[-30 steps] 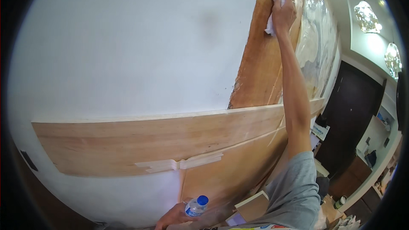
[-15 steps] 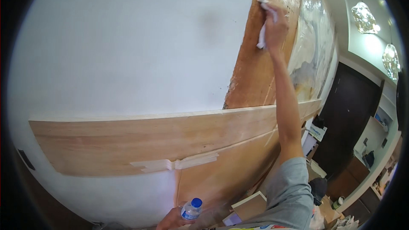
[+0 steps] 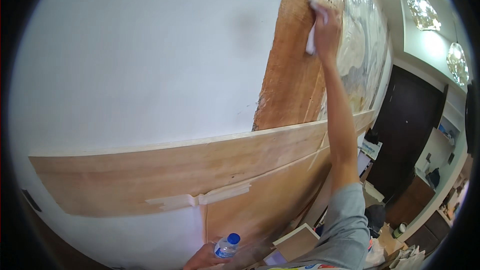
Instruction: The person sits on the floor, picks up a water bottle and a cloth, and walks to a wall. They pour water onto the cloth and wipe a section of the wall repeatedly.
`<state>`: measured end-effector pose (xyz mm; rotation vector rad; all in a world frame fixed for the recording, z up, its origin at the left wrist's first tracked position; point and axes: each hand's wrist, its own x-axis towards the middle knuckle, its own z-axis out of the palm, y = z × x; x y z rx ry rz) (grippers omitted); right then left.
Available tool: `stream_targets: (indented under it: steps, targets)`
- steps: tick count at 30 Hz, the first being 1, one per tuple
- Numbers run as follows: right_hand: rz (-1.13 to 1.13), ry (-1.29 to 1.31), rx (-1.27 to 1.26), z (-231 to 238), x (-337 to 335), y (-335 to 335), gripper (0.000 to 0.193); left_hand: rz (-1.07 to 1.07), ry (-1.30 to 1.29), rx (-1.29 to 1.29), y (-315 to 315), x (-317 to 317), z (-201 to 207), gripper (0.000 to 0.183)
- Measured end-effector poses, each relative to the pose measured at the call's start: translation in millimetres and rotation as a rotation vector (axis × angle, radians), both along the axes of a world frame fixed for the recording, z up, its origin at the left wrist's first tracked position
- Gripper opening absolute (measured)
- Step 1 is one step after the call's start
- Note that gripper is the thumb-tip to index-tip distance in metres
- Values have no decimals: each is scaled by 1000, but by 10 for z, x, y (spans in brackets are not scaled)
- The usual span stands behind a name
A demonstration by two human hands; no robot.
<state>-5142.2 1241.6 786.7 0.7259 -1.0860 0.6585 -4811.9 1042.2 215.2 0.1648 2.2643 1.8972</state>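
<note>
High up, my right hand (image 3: 327,35) is closed on a white cloth (image 3: 312,37) and presses it against a bare brown wood panel (image 3: 287,70) on the wall. The cloth is slightly blurred. My right arm is stretched out straight in a grey sleeve. Low at the bottom edge, my left hand (image 3: 201,257) is wrapped round a clear plastic bottle (image 3: 227,246) with a blue cap, held upright. Below the brown panel, a long pale wooden board (image 3: 125,177) runs along the wall, with strips of masking tape (image 3: 200,200) on its lower edge.
White wall (image 3: 150,60) fills the left. Shiny plastic film (image 3: 357,45) covers the surface right of the panel. A dark door (image 3: 409,130) stands at the right, and two glass pendant lamps hang above. Boxes (image 3: 297,242) and bags crowd the floor near my right side.
My right hand has shifted slightly rightward across the panel with the cloth. The view has turned a little, so the panel and door appear farther left. My left hand still holds the bottle.
</note>
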Motion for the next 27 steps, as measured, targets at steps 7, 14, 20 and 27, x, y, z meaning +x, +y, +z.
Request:
stream_targets:
  steps: [7, 14, 20, 27]
  targets:
    - [7, -72, -34, 418, -295, 365, 28, -17, 366, -129, 25, -98, -424, 73]
    - [-36, -62, -92, 207, -298, 380, 28, -16, 38, -185, 108, -94, 110, 75]
    - [25, -111, -100, 344, -293, 444, 28, 87, 100, -158, 178, -145, 153, 78]
    - [17, -73, -142, -52, -431, 413, 32, -24, 57, -141, 288, -245, 286, 81]
